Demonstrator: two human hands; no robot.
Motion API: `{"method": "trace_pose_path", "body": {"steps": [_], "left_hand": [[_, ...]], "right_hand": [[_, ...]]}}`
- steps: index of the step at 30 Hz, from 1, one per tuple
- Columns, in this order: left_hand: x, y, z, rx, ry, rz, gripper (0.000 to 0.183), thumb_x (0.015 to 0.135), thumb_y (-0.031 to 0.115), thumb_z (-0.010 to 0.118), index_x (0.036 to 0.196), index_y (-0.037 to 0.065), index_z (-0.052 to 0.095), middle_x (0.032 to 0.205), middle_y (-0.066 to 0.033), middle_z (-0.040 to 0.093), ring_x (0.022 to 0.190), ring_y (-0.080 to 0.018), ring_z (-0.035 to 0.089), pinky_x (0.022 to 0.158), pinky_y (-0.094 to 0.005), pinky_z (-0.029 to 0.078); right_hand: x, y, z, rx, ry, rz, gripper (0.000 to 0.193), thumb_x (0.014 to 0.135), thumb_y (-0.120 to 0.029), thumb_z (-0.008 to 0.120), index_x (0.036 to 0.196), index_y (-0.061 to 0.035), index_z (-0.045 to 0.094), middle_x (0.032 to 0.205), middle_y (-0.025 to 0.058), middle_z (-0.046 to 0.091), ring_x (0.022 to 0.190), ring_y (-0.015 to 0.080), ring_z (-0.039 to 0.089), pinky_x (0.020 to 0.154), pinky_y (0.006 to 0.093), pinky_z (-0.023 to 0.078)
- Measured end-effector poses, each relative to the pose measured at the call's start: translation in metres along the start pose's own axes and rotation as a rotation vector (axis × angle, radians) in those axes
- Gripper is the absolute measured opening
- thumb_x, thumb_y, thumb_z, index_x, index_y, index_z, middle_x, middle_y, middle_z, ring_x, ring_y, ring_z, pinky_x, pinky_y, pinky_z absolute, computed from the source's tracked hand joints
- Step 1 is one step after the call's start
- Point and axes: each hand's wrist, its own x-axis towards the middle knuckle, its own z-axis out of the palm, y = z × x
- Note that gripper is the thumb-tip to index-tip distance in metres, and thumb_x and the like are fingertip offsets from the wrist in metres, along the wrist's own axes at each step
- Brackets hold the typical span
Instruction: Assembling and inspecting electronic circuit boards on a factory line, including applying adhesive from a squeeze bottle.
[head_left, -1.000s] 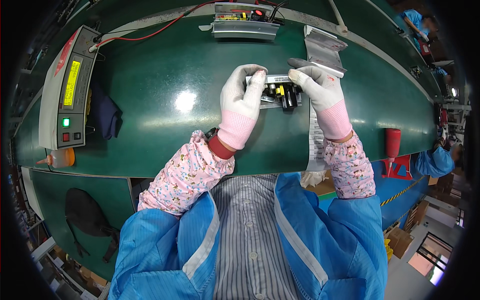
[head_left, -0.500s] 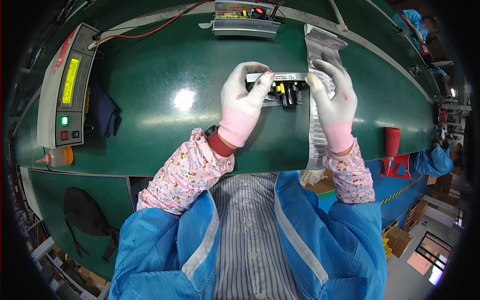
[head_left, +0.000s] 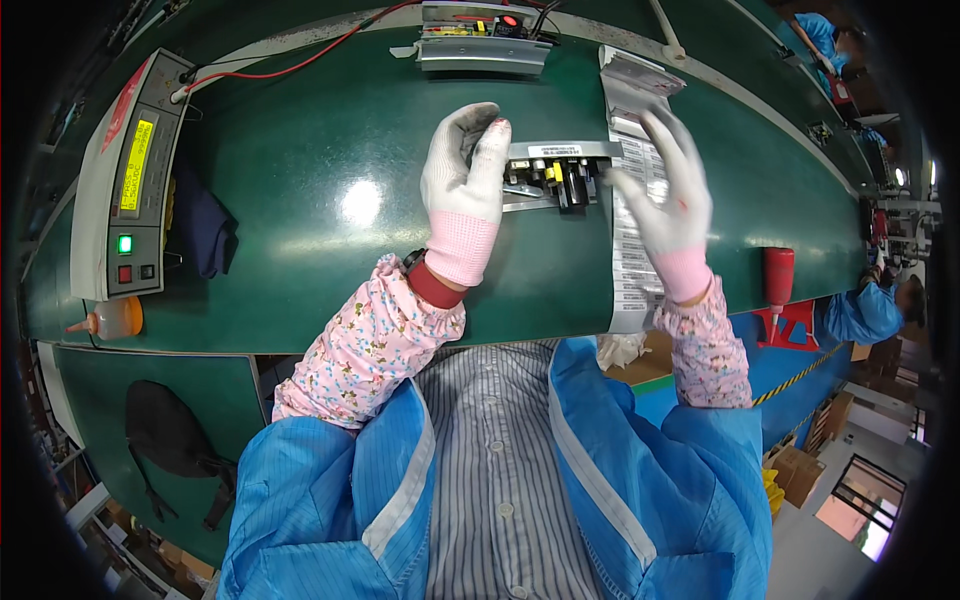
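In the head view, the long silver-metal electronic module (head_left: pixel 559 173) was best steadied, I judged, by its edge rail (head_left: pixel 598 149), sparing its black and yellow components (head_left: pixel 575 190). My white-gloved left grip (head_left: pixel 464 165) curled at its left end, hold unclear; my white-gloved right grip (head_left: pixel 668 195) spread wide, empty. The module sat between, over the green worktop (head_left: pixel 300 285).
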Motion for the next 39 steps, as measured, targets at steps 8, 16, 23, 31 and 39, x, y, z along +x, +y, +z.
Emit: {"method": "trace_pose_path", "body": {"steps": [8, 16, 23, 31, 39], "left_hand": [[-0.004, -0.015, 0.013, -0.151, 0.047, 0.015, 0.041, 0.09, 0.009, 0.075, 0.126, -0.005, 0.059, 0.117, -0.0137, 0.068, 0.103, -0.0182, 0.065, 0.094, -0.0283, 0.051], [-0.013, 0.009, 0.023, -0.374, -0.566, -0.357, 0.042, 0.088, -0.001, 0.074, 0.127, -0.005, 0.061, 0.118, -0.0145, 0.07, 0.101, -0.0186, 0.067, 0.093, -0.0284, 0.052], [-0.012, -0.01, 0.03, -0.569, -0.463, -0.445, 0.033, 0.091, -0.004, 0.07, 0.123, -0.004, 0.063, 0.115, -0.0138, 0.071, 0.098, -0.0196, 0.069, 0.091, -0.028, 0.055], [-0.018, -0.006, 0.029, -0.59, -0.433, -0.432, 0.034, 0.092, -0.006, 0.066, 0.126, -0.004, 0.06, 0.113, -0.0134, 0.071, 0.098, -0.021, 0.07, 0.092, -0.0317, 0.056], [-0.021, -0.004, 0.01, -0.457, -0.405, -0.384, 0.041, 0.088, -0.007, 0.072, 0.127, -0.002, 0.058, 0.112, -0.011, 0.071, 0.094, -0.0154, 0.068, 0.085, -0.0254, 0.055]], "right_hand": [[0.018, 0.022, 0.004, 0.731, -0.231, 0.589, 0.051, 0.083, -0.024, 0.08, 0.127, -0.0024, 0.066, 0.118, 0.0119, 0.07, 0.105, 0.0252, 0.067, 0.093, 0.0287, 0.05], [0.02, 0.059, -0.033, 0.758, -0.248, 0.452, 0.069, 0.083, -0.024, 0.083, 0.139, 0.0046, 0.053, 0.129, 0.0197, 0.064, 0.116, 0.0275, 0.063, 0.103, 0.0341, 0.048], [-0.061, 0.204, -0.163, -0.842, -0.234, 0.664, 0.092, 0.073, -0.042, 0.087, 0.146, -0.0017, 0.047, 0.132, 0.018, 0.065, 0.116, 0.0332, 0.065, 0.098, 0.038, 0.051], [-0.108, 0.249, -0.216, -0.579, -0.558, 1.089, 0.069, 0.071, -0.048, 0.085, 0.117, -0.0029, 0.061, 0.096, 0.0124, 0.073, 0.08, 0.0296, 0.071, 0.076, 0.0391, 0.056], [-0.047, 0.105, -0.169, 0.478, 0.238, 0.742, 0.056, 0.087, -0.031, 0.077, 0.124, 0.0059, 0.057, 0.1, 0.0188, 0.069, 0.089, 0.0299, 0.069, 0.084, 0.0366, 0.054]]}}
